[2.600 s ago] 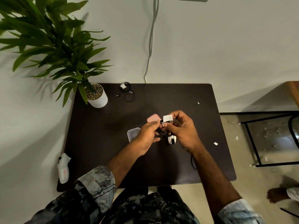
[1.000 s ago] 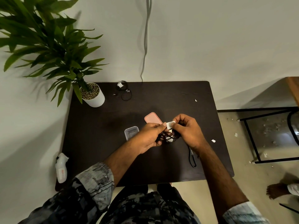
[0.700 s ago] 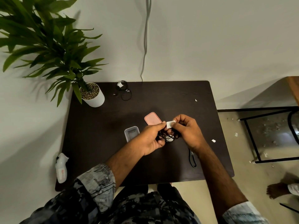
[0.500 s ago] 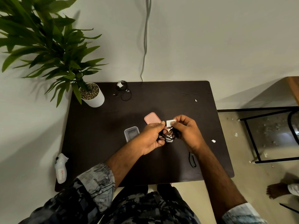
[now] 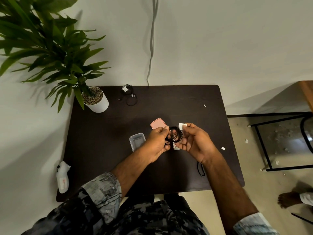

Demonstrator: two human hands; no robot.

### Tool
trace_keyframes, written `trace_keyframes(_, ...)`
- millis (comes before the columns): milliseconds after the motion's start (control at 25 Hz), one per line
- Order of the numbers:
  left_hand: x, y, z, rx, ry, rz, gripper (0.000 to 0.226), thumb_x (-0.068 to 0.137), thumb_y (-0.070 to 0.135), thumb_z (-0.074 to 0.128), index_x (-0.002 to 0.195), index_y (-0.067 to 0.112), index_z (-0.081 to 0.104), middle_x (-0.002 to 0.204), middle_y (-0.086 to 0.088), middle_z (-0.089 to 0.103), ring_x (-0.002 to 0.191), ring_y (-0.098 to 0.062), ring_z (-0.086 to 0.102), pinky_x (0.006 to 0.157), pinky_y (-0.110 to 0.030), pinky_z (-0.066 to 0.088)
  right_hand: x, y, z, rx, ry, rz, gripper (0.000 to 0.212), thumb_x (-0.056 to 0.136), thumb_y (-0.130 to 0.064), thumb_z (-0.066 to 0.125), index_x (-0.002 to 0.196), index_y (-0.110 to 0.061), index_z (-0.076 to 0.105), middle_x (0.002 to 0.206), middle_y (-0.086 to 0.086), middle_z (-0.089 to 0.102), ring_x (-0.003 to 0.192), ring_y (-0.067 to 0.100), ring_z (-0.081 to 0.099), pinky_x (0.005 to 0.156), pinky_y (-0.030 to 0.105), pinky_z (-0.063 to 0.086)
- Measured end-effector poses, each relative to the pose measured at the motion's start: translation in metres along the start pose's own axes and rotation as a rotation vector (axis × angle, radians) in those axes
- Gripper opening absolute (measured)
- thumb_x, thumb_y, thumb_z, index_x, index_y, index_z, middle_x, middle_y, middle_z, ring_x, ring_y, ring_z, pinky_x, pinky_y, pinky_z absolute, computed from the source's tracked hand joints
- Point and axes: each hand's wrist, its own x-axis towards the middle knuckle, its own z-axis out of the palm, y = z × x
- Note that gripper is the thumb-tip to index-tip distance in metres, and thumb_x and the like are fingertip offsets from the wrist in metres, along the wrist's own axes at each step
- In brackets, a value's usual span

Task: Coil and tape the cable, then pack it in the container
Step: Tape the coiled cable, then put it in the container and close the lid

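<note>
A coiled black cable (image 5: pixel 176 136) hangs between my two hands above the middle of the dark table (image 5: pixel 105 146). My left hand (image 5: pixel 156 144) pinches the coil's left side. My right hand (image 5: pixel 194 141) supports the coil's right side and pinches a white piece of tape (image 5: pixel 182 125) between thumb and forefinger, just above the coil. A small clear container (image 5: pixel 136 140) lies open on the table left of my left hand. Its pink lid (image 5: pixel 158 123) lies just behind my hands. Under the hands a white tape roll (image 5: pixel 175 147) is partly hidden.
A potted plant (image 5: pixel 94 99) stands at the table's back left corner. Another taped black cable (image 5: pixel 129 96) lies at the back edge. A black loop (image 5: pixel 200 169) lies near my right wrist. White scraps (image 5: pixel 223 148) dot the right side. A white bottle (image 5: pixel 63 177) lies at the front left.
My hands have drawn slightly apart. The tape piece has lifted away from the coil and now sits higher in my right fingers, and the coil is more exposed.
</note>
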Motion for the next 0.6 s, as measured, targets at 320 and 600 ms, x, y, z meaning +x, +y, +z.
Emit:
trace_keyframes(320, 0.005, -0.003, -0.002, 0.048, 0.039, -0.031, 0.031, 0.108, 0.026, 0.044, 0.118, 0.0, 0.06, 0.103, -0.015, 0.056, 0.068, -0.013, 0.047, 0.046, -0.02, 0.033, 0.012, 0.007, -0.005, -0.026, 0.016, 0.21, 0.02, 0.099, -0.022, 0.059, 0.115, -0.013, 0.067, 0.079, 0.008, 0.066, 0.051, 0.011, 0.052, 0.05, 0.024, 0.043)
trace_keyframes(600, 0.006, -0.004, 0.001, 0.032, 0.061, -0.062, 0.032, 0.108, 0.026, 0.047, 0.121, -0.001, 0.059, 0.092, -0.009, 0.056, 0.062, -0.011, 0.046, 0.046, -0.019, 0.035, 0.015, 0.008, 0.002, -0.036, 0.048, 0.164, 0.018, 0.102, -0.02, 0.055, 0.101, -0.01, 0.07, 0.089, 0.01, 0.067, 0.063, 0.016, 0.054, 0.042, 0.022, 0.035)
